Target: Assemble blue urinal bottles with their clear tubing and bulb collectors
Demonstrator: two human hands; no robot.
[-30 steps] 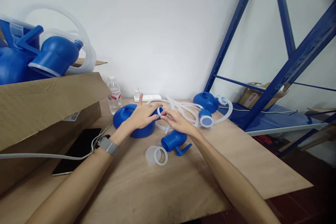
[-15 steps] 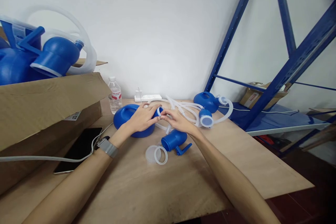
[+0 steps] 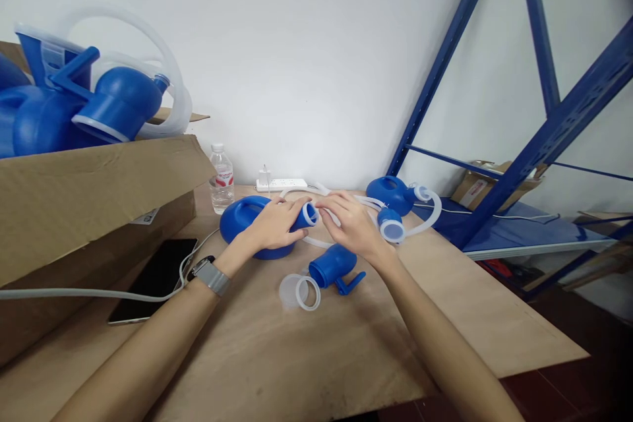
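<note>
A blue plastic bottle point(image 3: 237, 216) with a built-in handle lies on the table, its white-rimmed mouth facing right. My left hand point(image 3: 277, 223) is wrapped around the neck of this bottle. Just right of the mouth is my right hand point(image 3: 349, 221), fingers bent and thumb close to the fingertips; whether something small is between them is hidden. Below the hands rests a blue curved funnel-like piece point(image 3: 332, 265) with a side handle. Beside it a white ring point(image 3: 308, 294) overlaps a translucent round disc point(image 3: 291, 290).
An open cardboard box point(image 3: 99, 178) full of blue bottles and clear tubing stands at left. A phone point(image 3: 151, 283), water bottle point(image 3: 222, 181) and power strip point(image 3: 281, 184) are nearby. Another blue bottle point(image 3: 388, 194) with a hose sits behind, near a blue metal shelf point(image 3: 534, 231).
My right hand has drawn back slightly to the right from the bottle's rim, so the mouth now shows. My left hand stays on the neck, and the view has shifted a little.
</note>
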